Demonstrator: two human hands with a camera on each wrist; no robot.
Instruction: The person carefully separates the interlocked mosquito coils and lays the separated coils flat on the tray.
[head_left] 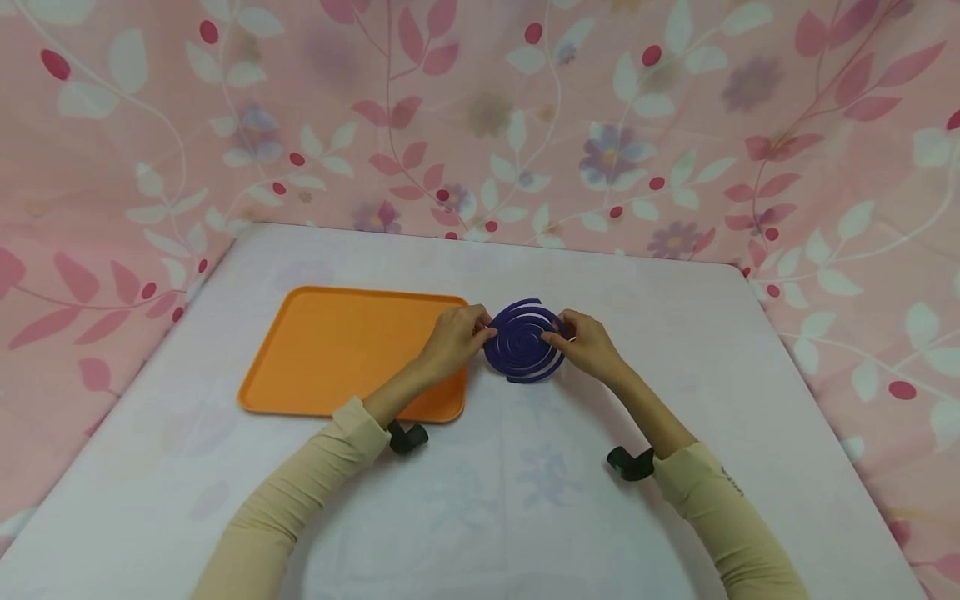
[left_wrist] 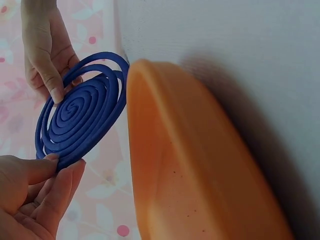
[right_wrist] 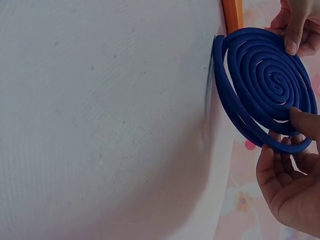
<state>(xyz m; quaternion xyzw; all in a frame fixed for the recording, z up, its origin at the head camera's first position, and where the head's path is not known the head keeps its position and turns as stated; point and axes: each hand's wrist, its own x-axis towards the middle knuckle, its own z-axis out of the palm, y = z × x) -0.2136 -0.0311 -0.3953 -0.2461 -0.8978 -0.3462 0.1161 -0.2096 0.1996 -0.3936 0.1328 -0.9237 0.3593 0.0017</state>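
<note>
A dark blue spiral mosquito coil, seemingly two coils nested in one disc, is held between both hands at the middle of the table. My left hand pinches its left edge, thumb on the upper face and fingers beneath. On the opposite edge, my right hand grips with its thumb reaching in over the turns and fingers curled below. The right wrist view shows the coil tilted, with narrow gaps between its outer turns. In the left wrist view, the orange tray rises right beside the coil.
An orange tray lies on the left of the table, partly under my left forearm. White cloth covers the table. Pink floral fabric hangs around its back and sides. Dark camera mounts sit at both wrists.
</note>
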